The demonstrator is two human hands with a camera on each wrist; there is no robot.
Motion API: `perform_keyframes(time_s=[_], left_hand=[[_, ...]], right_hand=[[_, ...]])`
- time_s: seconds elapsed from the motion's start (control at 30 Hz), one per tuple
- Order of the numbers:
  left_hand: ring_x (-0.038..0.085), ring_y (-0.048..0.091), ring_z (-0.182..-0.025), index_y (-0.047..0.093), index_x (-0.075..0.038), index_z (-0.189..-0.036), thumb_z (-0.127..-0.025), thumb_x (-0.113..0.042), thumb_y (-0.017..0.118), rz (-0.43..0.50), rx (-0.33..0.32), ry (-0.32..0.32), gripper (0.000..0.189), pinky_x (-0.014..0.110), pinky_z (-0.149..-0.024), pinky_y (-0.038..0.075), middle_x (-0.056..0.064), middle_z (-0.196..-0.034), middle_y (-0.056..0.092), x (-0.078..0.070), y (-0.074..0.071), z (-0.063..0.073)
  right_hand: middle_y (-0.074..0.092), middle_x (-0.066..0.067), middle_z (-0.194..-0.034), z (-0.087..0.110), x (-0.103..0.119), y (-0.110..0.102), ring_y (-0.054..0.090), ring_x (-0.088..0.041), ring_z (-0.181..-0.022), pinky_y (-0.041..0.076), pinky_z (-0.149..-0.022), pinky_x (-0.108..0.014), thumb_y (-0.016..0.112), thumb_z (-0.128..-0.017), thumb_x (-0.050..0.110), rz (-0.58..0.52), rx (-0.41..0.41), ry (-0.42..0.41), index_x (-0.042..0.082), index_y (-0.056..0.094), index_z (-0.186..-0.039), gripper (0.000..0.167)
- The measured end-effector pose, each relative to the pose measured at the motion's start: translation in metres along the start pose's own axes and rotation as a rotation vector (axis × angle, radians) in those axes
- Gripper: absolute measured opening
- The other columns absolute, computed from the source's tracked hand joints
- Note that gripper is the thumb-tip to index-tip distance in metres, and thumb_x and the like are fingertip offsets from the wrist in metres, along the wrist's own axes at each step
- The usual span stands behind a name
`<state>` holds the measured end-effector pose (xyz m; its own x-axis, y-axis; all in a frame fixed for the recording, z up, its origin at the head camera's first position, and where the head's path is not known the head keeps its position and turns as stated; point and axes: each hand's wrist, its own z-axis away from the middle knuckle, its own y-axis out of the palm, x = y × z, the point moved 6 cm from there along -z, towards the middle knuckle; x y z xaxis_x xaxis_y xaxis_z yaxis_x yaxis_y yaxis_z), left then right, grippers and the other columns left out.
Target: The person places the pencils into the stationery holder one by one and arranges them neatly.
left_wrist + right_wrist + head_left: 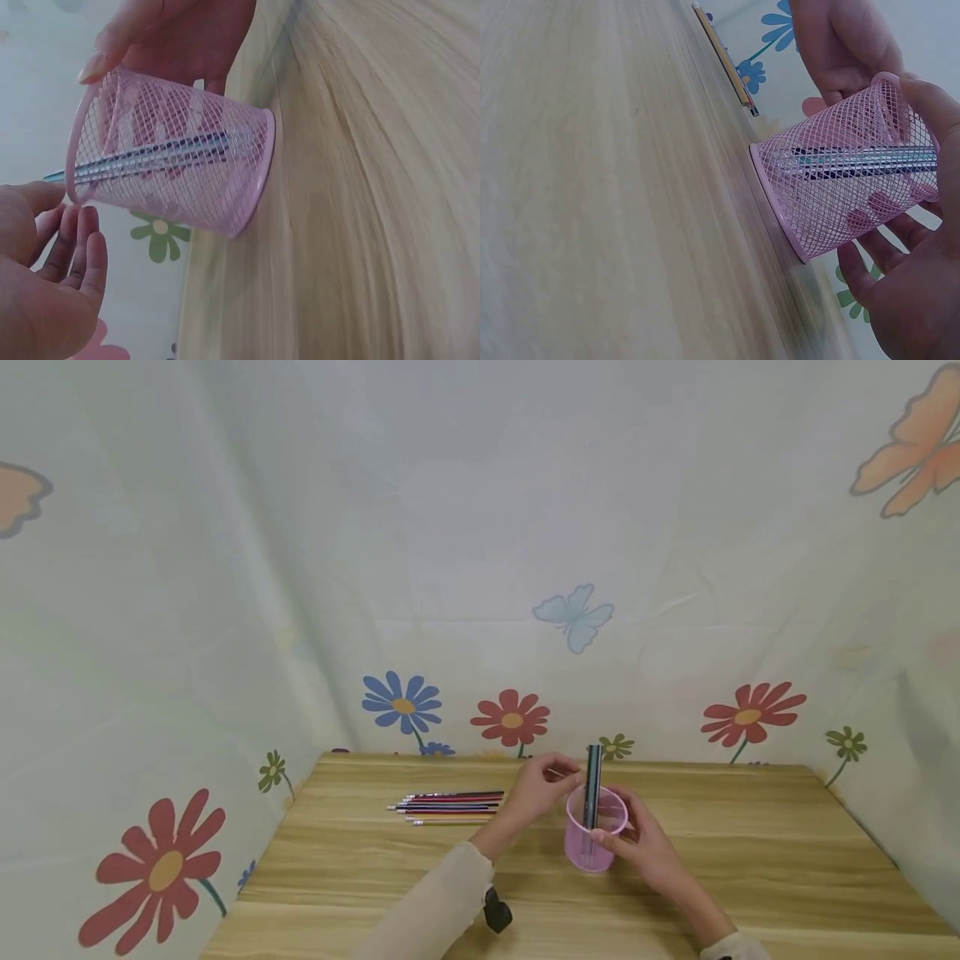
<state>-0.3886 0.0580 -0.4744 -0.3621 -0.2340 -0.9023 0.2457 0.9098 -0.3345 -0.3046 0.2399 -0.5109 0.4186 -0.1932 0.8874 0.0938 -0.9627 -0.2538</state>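
A pink mesh pen cup [589, 852] stands upright on the table. Several slim dark and teal pens [593, 777] lean inside it, their tops rising above the rim. My right hand [656, 852] holds the cup from the right, thumb at the near side of the rim and fingers round the far side. Just left of the rim is my left hand [542, 789], its fingers loosely bent. In the left wrist view the left hand's fingertips [91, 217] are close by the rim; whether they touch it I cannot tell.
Several pencils [450, 807] with white eraser ends lie side by side, left of the left hand. The wooden table [750, 843] meets a white cloth backdrop [450, 527] printed with flowers and butterflies at its back and sides.
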Motion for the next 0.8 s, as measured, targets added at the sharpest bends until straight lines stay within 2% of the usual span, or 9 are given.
perform_keyframes(time_s=[0.17,0.33,0.57,0.67,0.8], left_hand=[[0.008,0.068,-0.092,0.077,-0.014,-0.113,-0.100,-0.021,0.077,-0.034,0.017,-0.003,0.015,0.026,-0.081,0.058,-0.008,-0.102,0.073,0.011,-0.017,0.007],[0.008,0.068,-0.091,0.077,-0.017,-0.110,-0.099,-0.025,0.078,-0.127,0.040,-0.022,0.014,0.028,-0.082,0.058,-0.010,-0.099,0.073,0.026,-0.042,0.015],[0.011,0.066,-0.088,0.075,-0.007,-0.112,-0.101,-0.025,0.076,-0.268,0.109,-0.033,0.021,0.028,-0.079,0.057,-0.006,-0.096,0.071,0.042,-0.076,0.029],[0.013,0.065,-0.086,0.075,-0.006,-0.108,-0.100,-0.017,0.076,-0.323,0.146,-0.025,0.014,0.027,-0.078,0.057,-0.004,-0.094,0.070,0.047,-0.084,0.036],[0.010,0.063,-0.082,0.075,-0.008,-0.102,-0.098,-0.011,0.077,-0.432,0.213,0.014,0.006,0.025,-0.076,0.056,-0.006,-0.090,0.068,0.053,-0.088,0.043]], right_hand=[[0.059,-0.026,-0.142,0.000,-0.002,-0.002,0.058,-0.040,-0.130,0.053,-0.105,-0.043,0.076,-0.096,0.003,0.007,0.000,-0.012,0.001,0.041,-0.154,0.067],[0.059,-0.023,-0.142,0.000,-0.005,0.000,0.055,-0.045,-0.131,0.052,-0.106,-0.042,0.078,-0.095,0.005,-0.002,0.008,0.003,0.004,0.042,-0.154,0.069],[0.059,-0.024,-0.142,-0.001,-0.006,-0.001,0.055,-0.047,-0.130,0.053,-0.105,-0.041,0.078,-0.095,0.004,0.005,0.009,-0.001,0.002,0.041,-0.153,0.069],[0.059,-0.024,-0.142,0.000,-0.006,-0.001,0.055,-0.046,-0.131,0.053,-0.106,-0.044,0.078,-0.095,0.005,0.003,0.013,0.010,0.003,0.041,-0.153,0.069],[0.058,-0.023,-0.143,0.001,-0.005,-0.001,0.054,-0.046,-0.132,0.052,-0.107,-0.043,0.078,-0.096,0.005,-0.007,0.014,0.020,0.003,0.041,-0.153,0.068]])
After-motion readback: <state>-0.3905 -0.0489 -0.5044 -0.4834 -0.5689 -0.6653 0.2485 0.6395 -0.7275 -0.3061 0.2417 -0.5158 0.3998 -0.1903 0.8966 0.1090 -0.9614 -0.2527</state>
